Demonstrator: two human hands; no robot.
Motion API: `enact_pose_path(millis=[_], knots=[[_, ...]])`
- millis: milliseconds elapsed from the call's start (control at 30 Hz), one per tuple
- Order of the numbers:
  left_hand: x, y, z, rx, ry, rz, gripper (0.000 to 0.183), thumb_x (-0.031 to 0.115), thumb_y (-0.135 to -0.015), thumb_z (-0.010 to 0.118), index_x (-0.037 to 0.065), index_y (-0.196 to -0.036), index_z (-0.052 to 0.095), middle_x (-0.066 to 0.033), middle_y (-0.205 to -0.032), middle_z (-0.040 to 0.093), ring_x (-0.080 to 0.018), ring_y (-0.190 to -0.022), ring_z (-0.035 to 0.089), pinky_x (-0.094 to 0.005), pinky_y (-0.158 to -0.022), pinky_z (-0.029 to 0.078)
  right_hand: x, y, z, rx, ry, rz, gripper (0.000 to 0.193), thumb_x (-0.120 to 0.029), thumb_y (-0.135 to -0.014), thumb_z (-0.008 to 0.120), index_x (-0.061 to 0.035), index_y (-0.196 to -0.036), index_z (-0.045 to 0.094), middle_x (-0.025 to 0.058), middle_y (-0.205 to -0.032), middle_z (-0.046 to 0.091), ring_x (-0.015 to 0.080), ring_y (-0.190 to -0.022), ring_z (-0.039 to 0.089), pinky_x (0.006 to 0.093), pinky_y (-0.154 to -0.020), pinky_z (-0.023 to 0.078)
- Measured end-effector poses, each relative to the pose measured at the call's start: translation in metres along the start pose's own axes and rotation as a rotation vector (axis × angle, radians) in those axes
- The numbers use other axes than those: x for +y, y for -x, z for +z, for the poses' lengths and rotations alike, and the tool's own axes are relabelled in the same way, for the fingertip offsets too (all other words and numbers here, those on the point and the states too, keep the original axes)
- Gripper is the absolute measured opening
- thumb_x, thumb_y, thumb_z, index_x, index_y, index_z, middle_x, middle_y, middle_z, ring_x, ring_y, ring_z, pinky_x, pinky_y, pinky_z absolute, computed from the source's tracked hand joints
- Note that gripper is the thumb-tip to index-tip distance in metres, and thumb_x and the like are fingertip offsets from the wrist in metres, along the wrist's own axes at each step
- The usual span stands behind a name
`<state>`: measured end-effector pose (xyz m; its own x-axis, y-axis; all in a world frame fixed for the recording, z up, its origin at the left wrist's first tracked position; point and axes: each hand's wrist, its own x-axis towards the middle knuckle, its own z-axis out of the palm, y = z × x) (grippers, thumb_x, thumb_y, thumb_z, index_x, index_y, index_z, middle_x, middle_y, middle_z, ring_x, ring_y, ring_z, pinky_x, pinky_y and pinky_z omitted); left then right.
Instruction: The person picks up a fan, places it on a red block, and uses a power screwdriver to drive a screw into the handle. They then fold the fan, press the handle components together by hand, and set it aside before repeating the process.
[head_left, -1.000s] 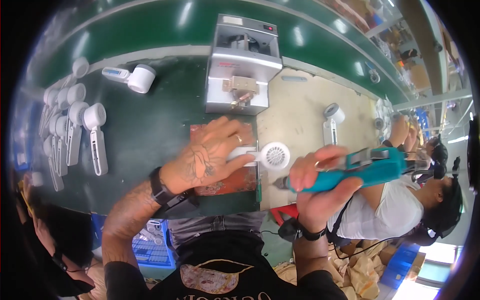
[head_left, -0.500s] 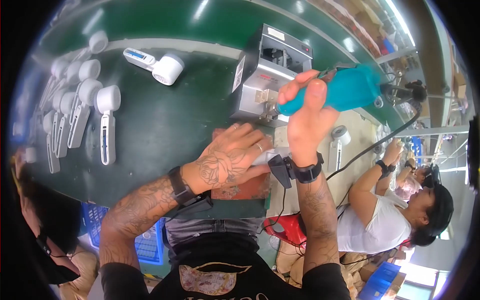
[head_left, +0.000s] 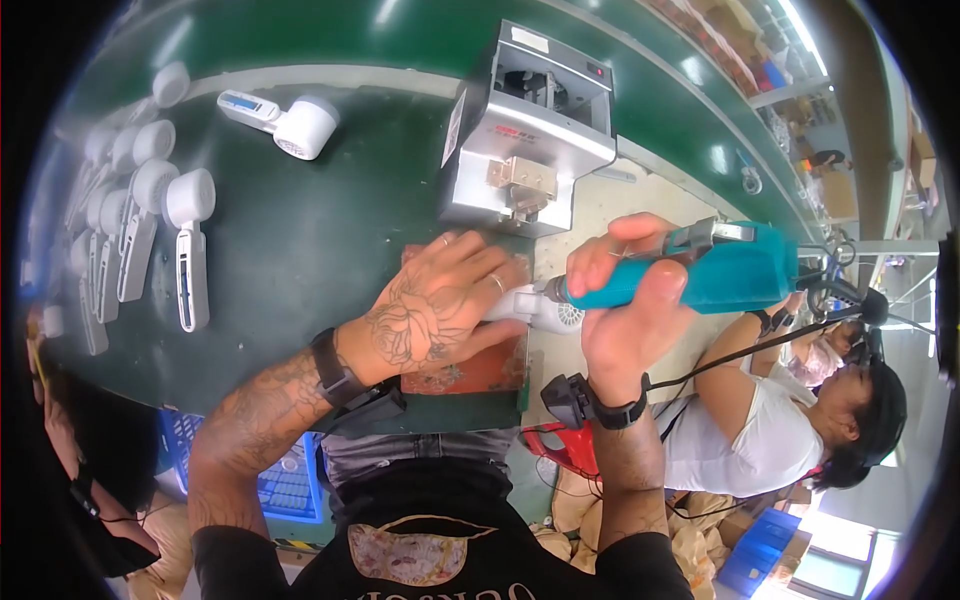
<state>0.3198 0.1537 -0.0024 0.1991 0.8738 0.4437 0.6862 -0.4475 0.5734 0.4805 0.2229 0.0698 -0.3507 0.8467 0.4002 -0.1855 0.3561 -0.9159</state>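
My left hand [head_left: 430, 315] lies over a white handheld fan [head_left: 560, 318], its fingers closed on the fan's handle. Part of the handle is hidden under that hand; the round grille end shows to the right. Beneath them is a reddish-brown mat [head_left: 460, 372] on the green table. My right hand [head_left: 630, 335] is wrapped round a teal electric screwdriver [head_left: 735, 268] held nearly level. The screwdriver's tip points left at the fan, close to where handle and head join; whether it touches a screw is too small to tell.
Behind my hands stands a silver screw feeder [head_left: 515, 150]. One white fan [head_left: 305, 128] lies at the back, and several others [head_left: 190, 250] are lined up on the left. A dark cable [head_left: 740, 350] runs off the screwdriver. A co-worker [head_left: 740, 430] sits at the right.
My right hand has brought the screwdriver down from the screw feeder to the fan. My left hand stays on the fan. The whole view has shifted slightly.
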Motion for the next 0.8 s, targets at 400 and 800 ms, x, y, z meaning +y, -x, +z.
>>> enact_pose_path(millis=[400, 800], knots=[[0.004, 0.000, -0.005, -0.034, 0.029, 0.013, 0.050, 0.028, -0.078, 0.078, 0.001, -0.117, 0.062, -0.0103, -0.105, 0.060, -0.0280, -0.098, 0.055, -0.0394, -0.086, 0.045, 0.014, 0.006, -0.001, 0.011, -0.005, 0.002, 0.057, -0.054, -0.097, 0.059, 0.0021, -0.101, 0.050, 0.0088, -0.069, 0.053, 0.0189, -0.058, 0.053, 0.0335, -0.054, 0.045], [0.007, -0.002, -0.002, -0.002, -0.029, 0.018, 0.047, 0.025, -0.078, 0.077, 0.001, -0.116, 0.062, -0.0096, -0.106, 0.059, -0.0274, -0.098, 0.054, -0.0397, -0.085, 0.044, 0.023, 0.004, 0.000, -0.001, -0.083, 0.025, 0.047, -0.048, -0.099, 0.059, -0.0021, -0.093, 0.050, 0.0091, -0.067, 0.053, 0.0205, -0.057, 0.053, 0.0344, -0.054, 0.046]])
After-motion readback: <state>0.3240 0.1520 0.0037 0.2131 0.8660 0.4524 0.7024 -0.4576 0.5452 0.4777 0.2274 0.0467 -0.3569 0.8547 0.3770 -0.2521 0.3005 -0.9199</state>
